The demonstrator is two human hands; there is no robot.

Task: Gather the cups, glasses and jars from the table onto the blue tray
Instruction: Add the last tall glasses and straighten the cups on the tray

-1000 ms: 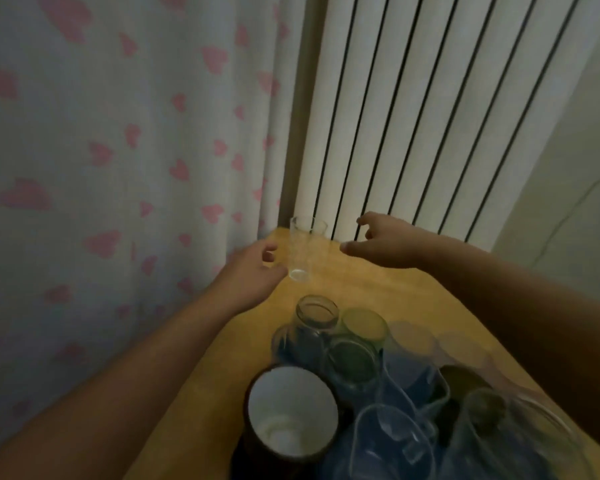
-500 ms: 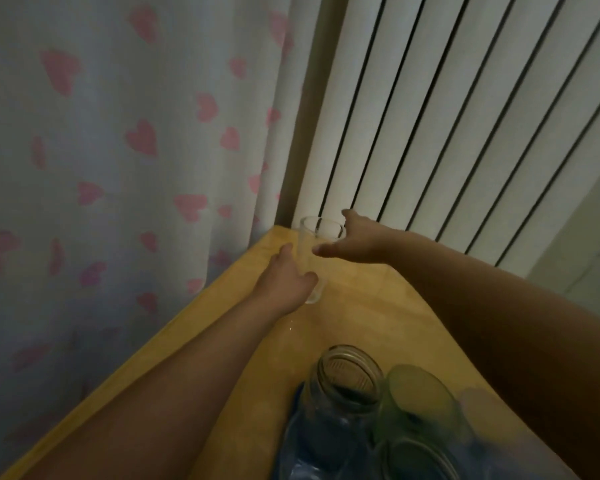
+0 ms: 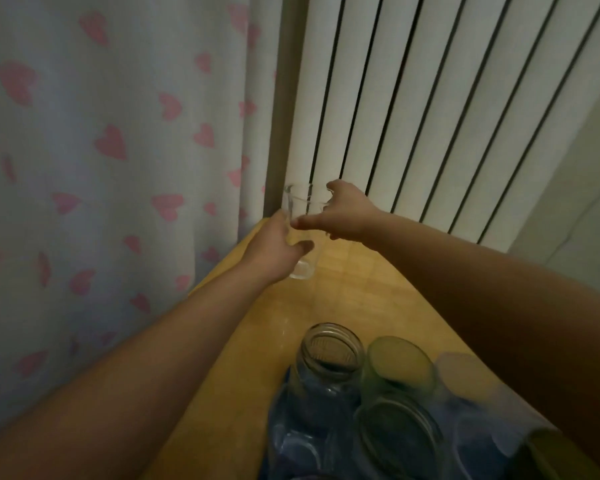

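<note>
A yellow wooden tabletop [image 3: 354, 296] is set into a dim corner, bordered on the left by a pale curtain printed with pink hearts [image 3: 111, 143] and at the back by a white ribbed radiator [image 3: 430, 109].

Nearest the camera, at the lower edge, the blue tray [image 3: 277, 420] is crowded with glassware: an open clear glass jar with a threaded neck [image 3: 331, 355] stands at the tray's far left corner, a green-tinted glass tumbler [image 3: 400, 363] is seen just to its right, touching or nearly touching it, and a second wide-mouthed glass jar [image 3: 398, 434] lies nearer the camera. Further glass shapes to the right are too blurred to be told apart. No label, brand or writing can be read on any of them.

Both bare forearms are stretched away from the camera over the tabletop. At the far corner, well apart from the tray, a clear tall drinking glass [image 3: 302, 230] is held upright. The left hand [image 3: 274, 247] is wrapped round its lower part, the fingers curled on the glass with the thumb across the front. The right hand [image 3: 343, 216] is placed at the upper part, the thumb and fingers pinched on the rim region. Whether the glass's base rests on the tabletop or is raised just above it cannot be told.
</note>
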